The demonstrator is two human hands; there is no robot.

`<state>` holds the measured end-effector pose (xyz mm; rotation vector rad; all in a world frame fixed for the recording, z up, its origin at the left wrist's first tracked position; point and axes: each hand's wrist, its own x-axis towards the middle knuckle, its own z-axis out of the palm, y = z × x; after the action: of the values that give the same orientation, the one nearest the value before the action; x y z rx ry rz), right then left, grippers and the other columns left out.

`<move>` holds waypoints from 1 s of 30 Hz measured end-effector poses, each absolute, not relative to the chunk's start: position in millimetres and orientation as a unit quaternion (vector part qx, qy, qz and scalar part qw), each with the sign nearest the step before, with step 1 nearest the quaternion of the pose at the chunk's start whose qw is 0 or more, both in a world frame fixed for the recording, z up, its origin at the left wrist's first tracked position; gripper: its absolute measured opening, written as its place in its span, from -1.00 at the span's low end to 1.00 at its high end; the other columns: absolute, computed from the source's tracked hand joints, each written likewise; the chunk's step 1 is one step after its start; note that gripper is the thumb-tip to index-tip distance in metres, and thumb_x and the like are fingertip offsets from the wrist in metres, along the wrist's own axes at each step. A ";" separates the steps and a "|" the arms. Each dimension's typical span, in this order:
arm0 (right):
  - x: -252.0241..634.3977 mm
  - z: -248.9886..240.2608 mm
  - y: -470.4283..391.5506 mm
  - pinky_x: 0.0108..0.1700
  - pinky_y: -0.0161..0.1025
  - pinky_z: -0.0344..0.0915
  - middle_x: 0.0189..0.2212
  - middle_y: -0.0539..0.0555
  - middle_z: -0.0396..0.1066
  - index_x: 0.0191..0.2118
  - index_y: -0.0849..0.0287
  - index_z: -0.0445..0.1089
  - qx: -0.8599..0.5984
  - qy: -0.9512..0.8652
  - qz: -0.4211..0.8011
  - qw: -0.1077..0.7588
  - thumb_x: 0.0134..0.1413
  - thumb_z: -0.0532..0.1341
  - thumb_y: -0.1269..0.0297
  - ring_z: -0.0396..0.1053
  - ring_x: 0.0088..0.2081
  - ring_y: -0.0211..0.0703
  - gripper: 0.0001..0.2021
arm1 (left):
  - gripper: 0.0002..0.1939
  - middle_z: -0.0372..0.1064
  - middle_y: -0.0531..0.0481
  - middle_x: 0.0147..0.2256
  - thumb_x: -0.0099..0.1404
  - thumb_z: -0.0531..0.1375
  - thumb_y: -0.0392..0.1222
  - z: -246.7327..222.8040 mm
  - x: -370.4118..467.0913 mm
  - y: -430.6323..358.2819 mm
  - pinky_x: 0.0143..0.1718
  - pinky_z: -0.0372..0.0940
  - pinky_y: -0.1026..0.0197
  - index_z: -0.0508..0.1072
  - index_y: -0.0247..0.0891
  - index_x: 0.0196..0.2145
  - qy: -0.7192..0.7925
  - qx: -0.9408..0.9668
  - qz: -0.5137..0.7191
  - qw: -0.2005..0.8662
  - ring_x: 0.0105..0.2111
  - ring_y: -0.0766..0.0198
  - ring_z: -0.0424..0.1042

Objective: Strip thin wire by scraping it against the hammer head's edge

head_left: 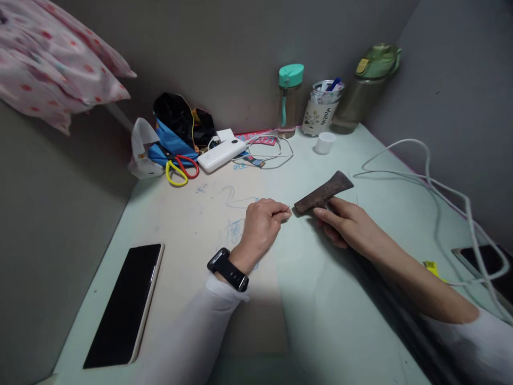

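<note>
My right hand is wrapped around an axe just below its head. The rusty brown axe head points its blunt end toward my left hand, and the dark handle runs back under my right forearm. My left hand is closed in a pinch just left of that blunt end, a small gap apart from it. Something tiny and thin may show at the fingertips, too small to name. A black watch is on the left wrist.
A phone lies at the left. Scissors, a white power bank, a teal-capped bottle, a pen jar and a green bottle line the back. A white cable loops at the right above another phone.
</note>
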<state>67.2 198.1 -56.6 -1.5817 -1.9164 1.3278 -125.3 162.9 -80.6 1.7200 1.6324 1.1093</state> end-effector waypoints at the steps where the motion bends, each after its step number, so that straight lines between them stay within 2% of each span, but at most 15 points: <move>1: 68.5 -57.7 199.5 -0.57 -0.26 0.08 -0.69 -0.09 0.23 -0.38 0.09 0.18 -0.555 -0.678 0.456 0.157 0.18 0.06 -0.07 0.18 -0.69 -0.24 -0.68 | -0.83 0.55 0.00 -0.43 0.19 0.29 -0.44 -80.0 -125.8 163.1 -0.18 0.27 0.17 0.61 -0.23 -0.47 0.603 0.623 0.418 0.273 -0.33 0.24 0.46; 5: 72.7 -55.8 203.1 -0.39 -0.23 0.13 -0.59 0.03 0.39 -0.34 0.13 0.26 -0.562 -0.779 0.259 0.102 0.24 0.02 0.06 0.36 -0.51 -0.13 -0.72 | -0.93 0.52 0.03 -0.44 0.15 0.31 -0.35 -73.5 -126.9 162.7 -0.29 0.26 0.23 0.59 -0.25 -0.46 0.572 0.513 0.496 0.404 -0.41 0.31 0.40; 7: 72.9 -54.1 202.0 -0.39 -0.23 0.08 -0.51 0.08 0.43 -0.30 0.15 0.29 -0.575 -0.800 0.165 0.052 0.26 0.01 0.09 0.39 -0.45 -0.07 -0.74 | -0.98 0.50 0.04 -0.45 0.13 0.35 -0.28 -68.0 -125.3 160.9 -0.38 0.23 0.29 0.58 -0.26 -0.42 0.525 0.461 0.536 0.474 -0.46 0.37 0.35; 8: 72.3 -53.2 200.7 -0.41 -0.23 0.04 -0.49 0.10 0.45 -0.28 0.15 0.29 -0.584 -0.801 0.133 0.023 0.27 0.00 0.10 0.40 -0.44 -0.05 -0.74 | -0.94 0.49 0.05 -0.45 0.12 0.36 -0.26 -65.1 -123.6 159.7 -0.41 0.21 0.32 0.58 -0.26 -0.40 0.499 0.447 0.551 0.498 -0.47 0.39 0.34; 11: 69.0 -50.4 195.2 -0.46 -0.23 -0.10 -0.44 0.15 0.49 -0.24 0.17 0.30 -0.590 -0.804 0.067 -0.042 0.30 -0.01 0.11 0.45 -0.42 0.01 -0.74 | -0.89 0.49 0.05 -0.44 0.12 0.38 -0.26 -56.8 -116.4 155.2 -0.46 0.20 0.36 0.56 -0.25 -0.34 0.436 0.426 0.579 0.542 -0.49 0.42 0.32; 14: 65.4 -48.2 190.3 -0.47 -0.22 -0.18 -0.38 0.17 0.52 -0.23 0.19 0.30 -0.574 -0.816 0.037 -0.055 0.32 0.00 0.18 0.49 -0.38 0.04 -0.77 | -0.86 0.50 0.07 -0.44 0.16 0.36 -0.28 -49.5 -109.8 151.1 -0.47 0.22 0.38 0.52 -0.22 -0.28 0.385 0.415 0.594 0.571 -0.53 0.44 0.29; 20: 63.7 -49.0 184.2 -0.49 -0.22 -0.25 -0.39 0.18 0.52 -0.25 0.21 0.32 -0.562 -0.825 -0.002 -0.055 0.33 0.02 0.21 0.48 -0.44 0.04 -0.77 | -0.96 0.56 0.00 -0.42 0.29 0.28 -0.25 -38.8 -104.1 147.2 -0.47 0.27 0.38 0.48 -0.25 -0.31 0.343 0.417 0.608 0.582 -0.56 0.45 0.34; 26: 62.2 -47.9 179.4 -0.50 -0.22 -0.25 -0.38 0.18 0.51 -0.25 0.22 0.36 -0.549 -0.833 -0.005 -0.063 0.32 0.04 0.18 0.45 -0.47 -0.01 -0.75 | -0.93 0.54 0.00 -0.41 0.29 0.30 -0.20 -37.1 -102.9 144.6 -0.44 0.30 0.33 0.57 -0.23 -0.33 0.366 0.442 0.639 0.512 -0.52 0.41 0.35; 30: 63.6 -51.2 179.9 -0.48 -0.20 -0.16 -0.37 0.20 0.48 -0.27 0.22 0.40 -0.523 -0.852 -0.013 -0.019 0.28 0.06 0.21 0.46 -0.32 0.05 -0.77 | -0.95 0.51 0.02 -0.39 0.27 0.32 -0.19 -34.9 -102.7 142.4 -0.40 0.30 0.28 0.61 -0.17 -0.34 0.382 0.463 0.643 0.476 -0.48 0.38 0.32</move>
<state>63.6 179.9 -51.2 -1.6631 -2.7099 -0.0417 -102.7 142.4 -34.9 1.1319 0.9334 1.5718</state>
